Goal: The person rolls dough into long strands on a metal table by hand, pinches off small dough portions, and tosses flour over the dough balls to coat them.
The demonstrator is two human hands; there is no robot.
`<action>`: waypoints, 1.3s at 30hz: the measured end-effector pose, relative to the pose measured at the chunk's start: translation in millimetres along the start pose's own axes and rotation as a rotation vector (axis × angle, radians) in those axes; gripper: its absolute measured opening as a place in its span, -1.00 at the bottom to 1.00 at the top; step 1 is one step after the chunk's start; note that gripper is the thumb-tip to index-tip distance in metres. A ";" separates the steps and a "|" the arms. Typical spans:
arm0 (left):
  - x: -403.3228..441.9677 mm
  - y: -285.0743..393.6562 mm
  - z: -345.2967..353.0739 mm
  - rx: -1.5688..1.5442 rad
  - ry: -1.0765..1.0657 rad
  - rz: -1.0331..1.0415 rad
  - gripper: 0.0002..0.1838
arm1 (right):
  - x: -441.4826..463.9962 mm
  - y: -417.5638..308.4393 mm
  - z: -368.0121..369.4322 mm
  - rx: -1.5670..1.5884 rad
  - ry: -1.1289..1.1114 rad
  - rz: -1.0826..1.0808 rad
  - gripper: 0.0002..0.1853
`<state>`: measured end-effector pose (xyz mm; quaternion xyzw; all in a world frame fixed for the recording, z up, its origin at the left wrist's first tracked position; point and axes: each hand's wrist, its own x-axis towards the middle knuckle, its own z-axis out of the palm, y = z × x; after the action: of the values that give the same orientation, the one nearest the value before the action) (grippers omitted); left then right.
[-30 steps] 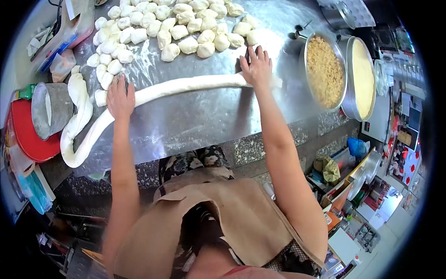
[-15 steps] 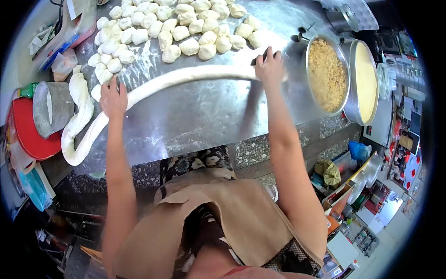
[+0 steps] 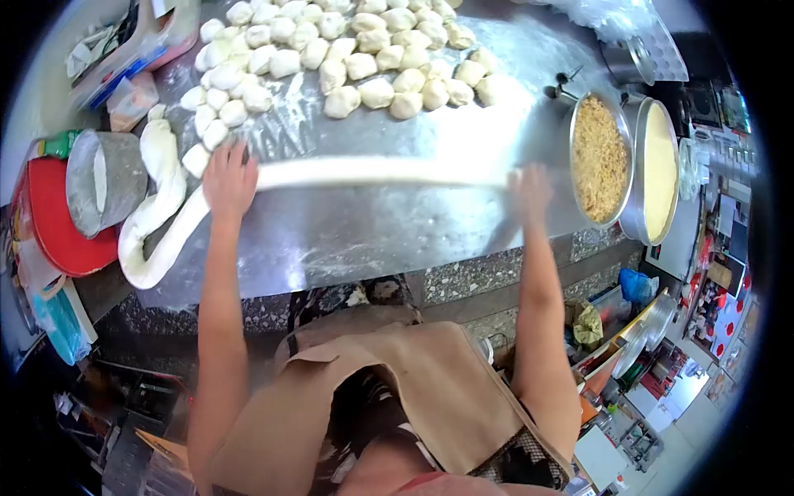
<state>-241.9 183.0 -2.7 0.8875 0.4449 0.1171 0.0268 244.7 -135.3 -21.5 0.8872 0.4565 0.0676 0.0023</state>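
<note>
A long white dough rope (image 3: 356, 171) stretches almost straight across the steel table. My left hand (image 3: 230, 182) is closed over it near the left, fingers pointing away from me. At the far right end, my right hand (image 3: 531, 194) grips the rope; motion blurs its fingers. Beyond my left hand the rope bends back in a loop, and a thicker length of dough (image 3: 161, 157) lies there. Many small dough pieces (image 3: 376, 93) sit in rows at the back, the nearest one close to my left fingertips.
Right of my right hand stand a pan of brown crumbly filling (image 3: 600, 157) and a pan with a pale yellow surface (image 3: 659, 174). A metal pot (image 3: 106, 182) lies tipped at the left by a red lid (image 3: 62, 219). The steel table's (image 3: 347, 231) front edge is near me.
My right hand has moved right and somewhat nearer to me, pulling the rope straighter and longer. The rope's arch has flattened. My left hand stays on the dough, and the view has shifted slightly.
</note>
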 end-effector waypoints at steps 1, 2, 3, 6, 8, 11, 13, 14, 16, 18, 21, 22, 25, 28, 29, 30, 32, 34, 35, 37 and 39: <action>18.2 2.0 1.5 -0.010 0.053 -0.016 -0.57 | 19.2 -3.5 -4.7 -0.010 0.023 0.000 -0.51; 30.5 -3.1 2.0 0.000 0.060 -0.024 -0.57 | 36.0 -18.8 -10.8 -0.065 0.045 0.079 -0.53; 38.8 -10.4 0.9 -0.360 -0.087 -0.037 -0.63 | 49.0 -40.3 -21.0 -0.239 0.076 0.130 -0.60; 38.6 -45.5 -11.8 -1.160 -0.115 -0.388 -0.73 | 63.4 -123.2 -16.6 0.335 0.288 -0.074 -0.75; 24.0 -58.5 -51.5 -0.853 0.025 -0.503 -0.71 | 53.3 -269.1 -45.3 0.862 0.430 -0.284 -0.85; -21.2 -75.8 -33.8 -0.510 0.103 -0.269 -0.65 | 47.5 -424.3 -71.4 0.914 0.149 -0.433 -0.76; -44.3 -50.1 -40.5 -0.048 -0.014 -0.099 -0.53 | 42.0 -460.3 -59.0 0.800 0.057 -0.446 -0.62; -63.7 -46.7 -43.8 -0.070 -0.021 -0.043 -0.46 | 25.7 -457.6 -57.5 0.661 0.014 -0.427 -0.54; -111.6 -50.0 -57.3 -0.115 -0.083 0.030 -0.37 | -23.7 -429.6 -62.3 0.452 -0.118 -0.421 -0.39; -147.4 -60.8 -73.0 -0.145 -0.147 0.053 -0.37 | -102.2 -381.2 -68.4 0.313 -0.236 -0.421 -0.30; -148.9 -94.8 -72.7 -0.098 -0.343 0.101 -0.36 | -86.7 -359.4 -70.3 0.172 -0.253 -0.360 -0.28; -127.2 -109.6 -66.3 -0.065 -0.255 0.114 -0.38 | -60.3 -359.1 -68.6 0.117 -0.252 -0.312 -0.28; -91.5 -158.9 -39.7 -0.107 -0.214 0.126 -0.41 | 49.7 -343.4 -39.7 0.375 -0.121 -0.136 -0.42; -95.0 -177.5 -37.4 0.009 -0.023 0.301 -0.43 | -9.0 -281.5 -41.7 0.344 -0.170 -0.164 -0.46; -92.0 -180.7 -36.8 0.001 -0.009 0.302 -0.43 | -56.9 -258.4 -47.3 0.285 -0.221 -0.159 -0.46; -92.5 -181.7 -38.6 0.016 -0.050 0.306 -0.43 | -100.4 -243.3 -52.5 0.225 -0.138 -0.164 -0.43; -97.4 -186.2 -41.3 0.023 -0.105 0.323 -0.43 | -125.3 -219.7 -55.3 0.161 -0.070 -0.152 -0.41; -95.6 -191.0 -41.2 0.047 -0.163 0.369 -0.42 | -90.9 -207.6 -48.9 0.226 -0.077 -0.189 -0.37; -91.0 -189.5 -45.4 0.051 -0.160 0.367 -0.42 | -53.2 -208.7 -46.8 0.195 -0.094 -0.152 -0.35; -86.8 -175.1 -54.1 0.173 -0.494 0.151 -0.39 | 19.1 -205.5 -26.1 0.362 -0.005 -0.078 -0.45; -99.5 -155.4 -53.4 0.144 -0.312 0.146 -0.39 | 49.9 -190.3 -14.4 0.415 0.107 -0.099 -0.55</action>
<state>-433.4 194.5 7.3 0.9244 0.3770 -0.0524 0.0233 117.5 15.2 -13.9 0.8401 0.5033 0.0190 -0.2013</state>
